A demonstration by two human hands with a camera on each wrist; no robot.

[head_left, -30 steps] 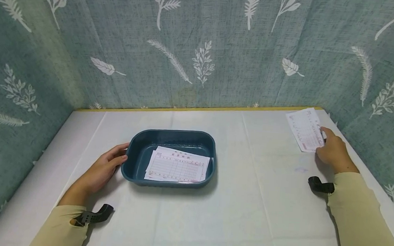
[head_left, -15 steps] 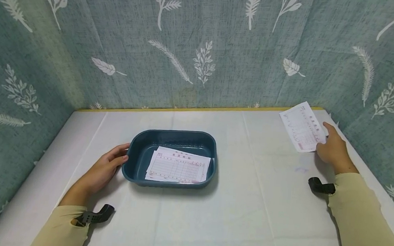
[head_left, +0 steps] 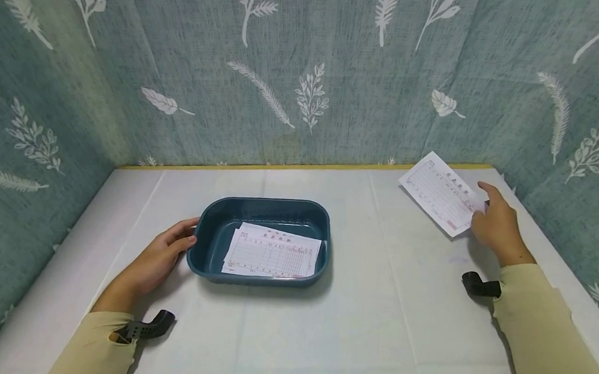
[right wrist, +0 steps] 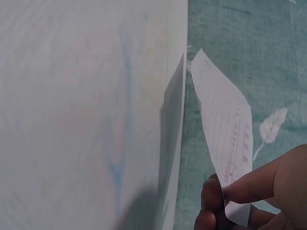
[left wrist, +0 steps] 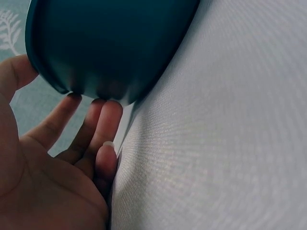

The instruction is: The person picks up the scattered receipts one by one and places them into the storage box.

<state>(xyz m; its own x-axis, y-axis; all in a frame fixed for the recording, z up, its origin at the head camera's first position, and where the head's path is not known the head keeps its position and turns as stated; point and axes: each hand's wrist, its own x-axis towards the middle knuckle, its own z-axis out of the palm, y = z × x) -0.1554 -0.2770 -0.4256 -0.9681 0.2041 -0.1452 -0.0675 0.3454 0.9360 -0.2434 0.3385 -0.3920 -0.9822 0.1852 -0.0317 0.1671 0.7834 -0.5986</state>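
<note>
A printed receipt slip (head_left: 440, 194) is pinched at one end by my right hand (head_left: 500, 227). In the right wrist view the thumb lies on the printed face of the slip (right wrist: 225, 120) and the fingers are behind it; the slip hangs above the table. My left hand (head_left: 156, 255) rests against the left end of a dark blue-green rectangular basin (head_left: 259, 280). Its fingertips touch the wall of the basin (left wrist: 105, 48) in the left wrist view, without gripping it. Inside the basin lies a small pile of similar printed slips (head_left: 274, 255).
The basin stands on a white-covered table (head_left: 320, 339). A yellow edge strip (head_left: 301, 165) runs along its back. Behind and at both sides hangs grey-green leaf-patterned cloth (head_left: 194, 58). A black wrist mount (head_left: 146, 328) is on each forearm.
My right hand has lifted the slip and moved it leftward, turning it anticlockwise as it goes. The left hand and the basin have kept their places.
</note>
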